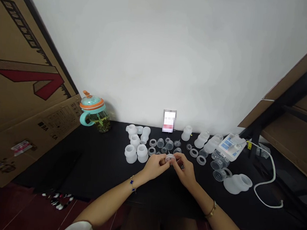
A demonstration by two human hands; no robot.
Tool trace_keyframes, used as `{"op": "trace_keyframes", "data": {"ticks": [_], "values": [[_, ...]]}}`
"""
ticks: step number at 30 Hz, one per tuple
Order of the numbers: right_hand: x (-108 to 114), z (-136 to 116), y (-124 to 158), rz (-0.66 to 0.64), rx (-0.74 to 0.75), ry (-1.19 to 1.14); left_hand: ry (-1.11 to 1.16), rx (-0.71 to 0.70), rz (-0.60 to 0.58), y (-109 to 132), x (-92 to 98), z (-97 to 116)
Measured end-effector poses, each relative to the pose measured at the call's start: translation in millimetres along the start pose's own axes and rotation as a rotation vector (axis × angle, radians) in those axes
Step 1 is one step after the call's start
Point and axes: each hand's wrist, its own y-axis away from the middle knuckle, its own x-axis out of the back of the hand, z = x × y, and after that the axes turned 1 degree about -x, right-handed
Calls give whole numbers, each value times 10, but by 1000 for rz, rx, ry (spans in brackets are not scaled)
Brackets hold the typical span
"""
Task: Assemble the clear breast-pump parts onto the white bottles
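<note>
Near the middle of the black table, my left hand (pixel 156 166) and my right hand (pixel 185 170) both grip a small translucent bottle collar ring (pixel 170 157), thumbs and fingers closed around its sides. Just beyond my fingers lie several clear caps (pixel 169 145), clear nipples (pixel 177 143) and loose collar rings (pixel 152 142). White baby bottles (pixel 131 153) stand in a cluster left of my hands. More collar rings (pixel 201 160) and clear caps (pixel 219 174) are to the right, with a frosted bottle (pixel 237 183) lying on its side.
A glass pitcher (pixel 95 114) with a teal handle stands at the back left. Against the white wall leans a phone (pixel 169 121). On the right are a white power strip (pixel 231 147) and its looping cord (pixel 273 170). A large cardboard box (pixel 24 94) borders the left.
</note>
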Motion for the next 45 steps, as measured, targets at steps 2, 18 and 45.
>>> {"op": "trace_keyframes", "data": {"ticks": [2,18,45], "values": [[2,9,0,2,7,-5,-8,2,-20,3,2,4],[33,-46,-48,50,85,37,156,51,86,2,8,22],[-8,57,-62,-80,-79,93,204,22,71,-4,3,-38]]}}
